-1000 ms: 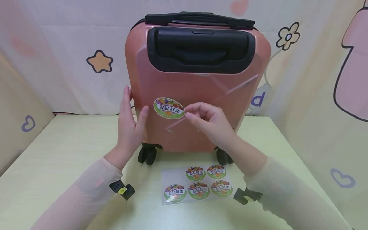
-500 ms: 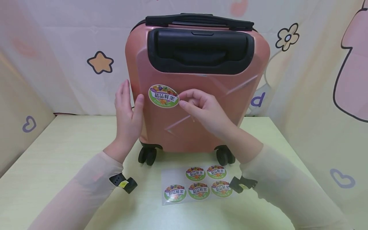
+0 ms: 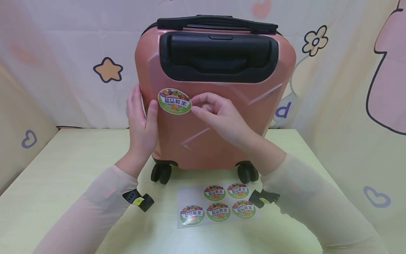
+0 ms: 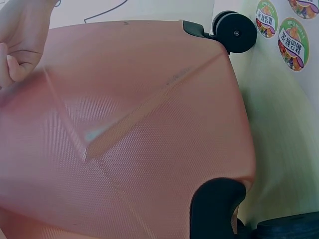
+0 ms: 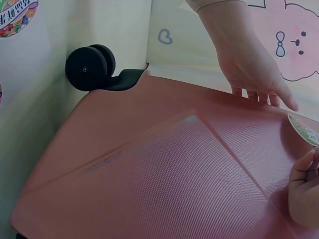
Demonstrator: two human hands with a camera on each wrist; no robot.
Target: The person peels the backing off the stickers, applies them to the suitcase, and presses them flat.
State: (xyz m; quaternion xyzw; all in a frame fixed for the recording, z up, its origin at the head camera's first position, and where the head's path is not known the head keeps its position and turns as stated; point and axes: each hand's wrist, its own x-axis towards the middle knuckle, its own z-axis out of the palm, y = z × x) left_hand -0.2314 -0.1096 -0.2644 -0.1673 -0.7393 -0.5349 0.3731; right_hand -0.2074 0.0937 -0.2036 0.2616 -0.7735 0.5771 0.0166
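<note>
Rose-pink and finely textured, the hard-shell suitcase point(image 3: 219, 141) stands upright on black wheels point(image 3: 165, 173) upon our pale surface point(image 3: 63, 162). Our right hand point(image 3: 225, 116) pinches a printed oval fruit sticker point(image 3: 174, 101) by its edge, thumb to forefinger, at the shell's upper left; whether it touches, we can't tell. Our left hand point(image 3: 141, 123) rests along the side, fingers straight, thumb spread. Near the wheels, a flat sheet point(image 3: 190, 194) carries five matching ovals.
</note>
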